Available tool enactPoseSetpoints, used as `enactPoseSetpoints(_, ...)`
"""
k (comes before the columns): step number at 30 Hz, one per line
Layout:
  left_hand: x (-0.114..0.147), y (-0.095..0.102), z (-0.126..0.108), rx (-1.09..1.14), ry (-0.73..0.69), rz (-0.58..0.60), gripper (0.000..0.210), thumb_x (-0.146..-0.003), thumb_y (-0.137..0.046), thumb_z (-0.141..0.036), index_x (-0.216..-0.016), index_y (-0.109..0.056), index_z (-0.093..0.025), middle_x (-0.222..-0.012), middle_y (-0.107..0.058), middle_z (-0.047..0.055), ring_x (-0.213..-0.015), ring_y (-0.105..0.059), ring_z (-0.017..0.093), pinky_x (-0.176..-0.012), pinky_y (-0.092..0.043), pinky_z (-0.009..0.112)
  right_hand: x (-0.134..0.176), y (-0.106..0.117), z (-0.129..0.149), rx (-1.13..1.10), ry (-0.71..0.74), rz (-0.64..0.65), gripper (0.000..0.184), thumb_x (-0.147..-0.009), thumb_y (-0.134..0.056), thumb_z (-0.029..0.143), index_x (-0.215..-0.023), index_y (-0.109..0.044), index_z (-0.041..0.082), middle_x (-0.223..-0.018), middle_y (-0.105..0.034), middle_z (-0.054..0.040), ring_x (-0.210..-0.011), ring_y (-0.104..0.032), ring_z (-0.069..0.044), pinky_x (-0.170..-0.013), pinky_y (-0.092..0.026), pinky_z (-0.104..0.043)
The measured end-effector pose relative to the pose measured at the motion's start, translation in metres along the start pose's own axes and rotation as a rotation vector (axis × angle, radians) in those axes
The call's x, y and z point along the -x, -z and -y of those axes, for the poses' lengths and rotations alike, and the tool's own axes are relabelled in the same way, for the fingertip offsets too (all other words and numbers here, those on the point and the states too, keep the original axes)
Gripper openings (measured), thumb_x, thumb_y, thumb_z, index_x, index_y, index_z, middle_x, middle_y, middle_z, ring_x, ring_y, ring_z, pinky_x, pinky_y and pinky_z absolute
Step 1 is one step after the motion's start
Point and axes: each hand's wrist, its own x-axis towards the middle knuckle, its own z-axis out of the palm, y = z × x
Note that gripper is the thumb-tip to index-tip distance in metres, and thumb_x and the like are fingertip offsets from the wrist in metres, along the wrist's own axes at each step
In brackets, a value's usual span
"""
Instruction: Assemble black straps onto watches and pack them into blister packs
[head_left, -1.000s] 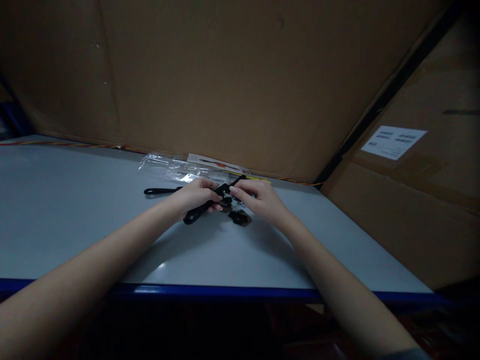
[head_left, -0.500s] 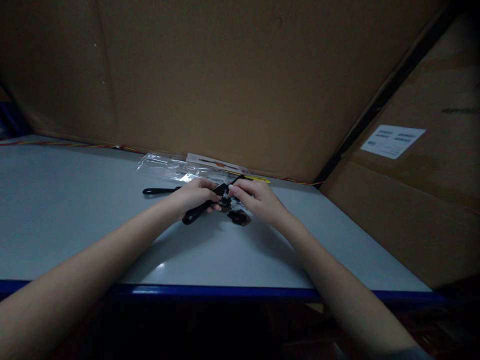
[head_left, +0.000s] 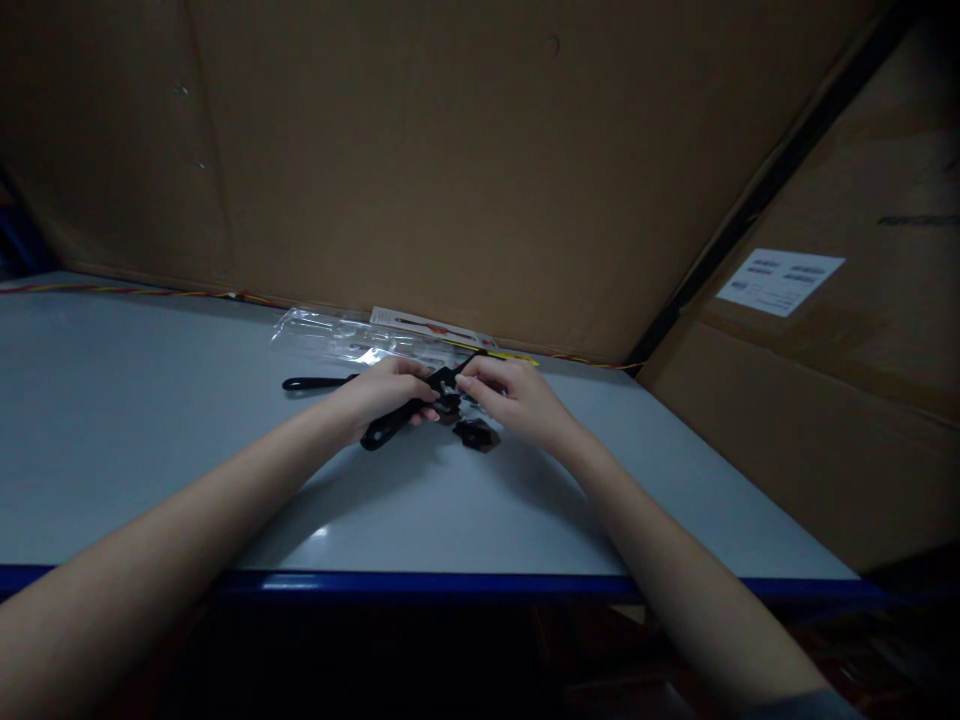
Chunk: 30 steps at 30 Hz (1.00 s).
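Observation:
My left hand [head_left: 386,393] is closed around a black-handled tool [head_left: 384,430], whose rounded handle end sticks out below my fingers toward the lower left. At the tool's head, my right hand [head_left: 517,395] has thumb and fingers pinched together. Whatever is between them is too small and dark to name. Just below lies a dark angular piece [head_left: 476,434] with a brownish edge on the table. Small dark and metallic bits show between the hands. Partly hidden behind my left hand, another black handle [head_left: 319,383] rests on the table.
Clear plastic packaging [head_left: 322,335] and a printed card [head_left: 427,325] lie at the back, against a large cardboard wall [head_left: 450,170]. A cardboard box [head_left: 847,400] with a white label stands on the right. The grey tabletop [head_left: 150,430] has a blue front edge.
Both hands stay at the same spot with the tool in the left. Small shifts only: the right fingers move slightly at the tool's head, and the view drifts a little.

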Motion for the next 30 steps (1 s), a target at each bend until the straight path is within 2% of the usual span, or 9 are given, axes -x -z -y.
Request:
enactPoseSetpoints(2,-0.001,0.0,0.001,0.001,-0.011,-0.002,0.012,-0.072,-0.052,-0.004,-0.08,-0.058,-0.01,-0.064,-0.06,0.004,-0.053,-0.055,0.009,-0.046,-0.039,0.019,0.001,0.002,0.002,-0.049,0.022,0.033,0.022,-0.086,-0.05,0.032,-0.076,-0.063,0.018,-0.062,-0.057,0.0007,-0.056,-0.047,-0.01,-0.053,-0.03,-0.023)
enactPoseSetpoints(6,-0.002,0.001,0.001,-0.01,-0.007,-0.006,0.011,-0.071,-0.053,-0.005,-0.079,-0.059,-0.01,-0.065,-0.061,0.005,-0.053,-0.056,0.009,-0.047,-0.039,0.019,0.002,0.004,0.009,-0.212,0.064,0.116,0.021,-0.086,-0.048,0.029,-0.087,-0.067,0.018,-0.071,-0.062,0.0,-0.059,-0.051,-0.01,-0.055,-0.034,-0.023)
enactPoseSetpoints(11,-0.001,-0.001,0.001,0.004,0.013,-0.004,0.012,-0.07,-0.055,-0.004,-0.08,-0.059,-0.01,-0.063,-0.059,0.003,-0.051,-0.054,0.008,-0.045,-0.039,0.018,0.0,0.003,0.006,-0.16,0.082,0.061,0.022,-0.085,-0.048,0.024,-0.094,-0.068,0.019,-0.082,-0.067,-0.0015,-0.063,-0.053,-0.01,-0.057,-0.035,-0.023)
enactPoseSetpoints(16,0.0,-0.002,0.0,-0.001,0.006,-0.02,0.011,-0.071,-0.054,-0.004,-0.079,-0.058,-0.01,-0.061,-0.059,0.003,-0.051,-0.054,0.009,-0.046,-0.039,0.018,0.0,0.002,-0.001,-0.001,0.044,0.034,0.019,-0.085,-0.05,0.027,-0.09,-0.066,0.018,-0.072,-0.063,-0.0007,-0.058,-0.049,-0.01,-0.054,-0.031,-0.023)
enactPoseSetpoints(21,0.0,-0.001,0.0,-0.015,-0.002,-0.008,0.011,-0.071,-0.055,-0.005,-0.08,-0.059,-0.009,-0.063,-0.06,0.004,-0.052,-0.054,0.008,-0.047,-0.039,0.018,0.001,0.001,0.004,-0.096,0.027,0.085,0.018,-0.085,-0.051,0.028,-0.081,-0.065,0.016,-0.066,-0.06,0.0002,-0.056,-0.048,-0.009,-0.053,-0.032,-0.022)
enactPoseSetpoints(26,-0.001,0.0,0.0,-0.01,-0.006,-0.028,0.01,-0.072,-0.053,-0.005,-0.078,-0.06,-0.009,-0.063,-0.061,0.004,-0.053,-0.056,0.009,-0.048,-0.04,0.019,0.002,0.001,0.008,-0.187,0.06,0.108,0.022,-0.086,-0.047,0.026,-0.09,-0.067,0.016,-0.071,-0.062,-0.0005,-0.057,-0.05,-0.009,-0.054,-0.034,-0.023)
enactPoseSetpoints(30,-0.001,0.002,0.0,-0.001,-0.001,-0.017,0.014,-0.072,-0.053,-0.004,-0.083,-0.06,-0.009,-0.064,-0.061,0.004,-0.053,-0.056,0.009,-0.048,-0.04,0.019,0.001,0.006,0.002,-0.179,0.077,0.075,0.027,-0.085,-0.052,0.027,-0.109,-0.062,0.02,-0.075,-0.059,-0.0003,-0.061,-0.048,-0.01,-0.056,-0.035,-0.024)
